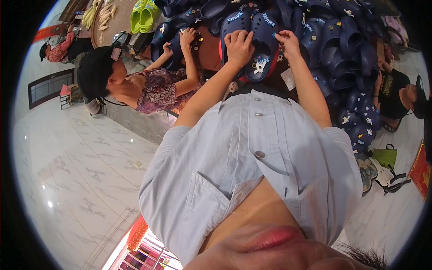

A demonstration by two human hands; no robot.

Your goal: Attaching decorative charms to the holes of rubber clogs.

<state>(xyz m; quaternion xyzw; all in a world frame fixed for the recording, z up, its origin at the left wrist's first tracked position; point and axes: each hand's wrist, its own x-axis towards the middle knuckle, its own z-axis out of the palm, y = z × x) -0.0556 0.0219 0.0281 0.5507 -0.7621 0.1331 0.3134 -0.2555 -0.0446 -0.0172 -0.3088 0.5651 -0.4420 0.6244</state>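
A dark blue clog (266,39) with small charms pressed into its top, one of them a white figure (259,67), lies in front of me at the top middle. My left hand (238,46) is curled in a fist on the clog's left side and grips it. My right hand (288,41) pinches the clog's right rim with bent fingers. Both forearms reach up from my light blue buttoned shirt (252,157), which fills the centre. Whatever lies under my fingertips is hidden.
A big pile of dark blue clogs (342,40) spreads across the top and right. A person in a black cap (96,67) at the left handles another clog (180,38). Green clogs (143,15) lie top left. Another person (396,92) sits at right, by a green bag (384,157). Marble floor (81,157) lies to the left.
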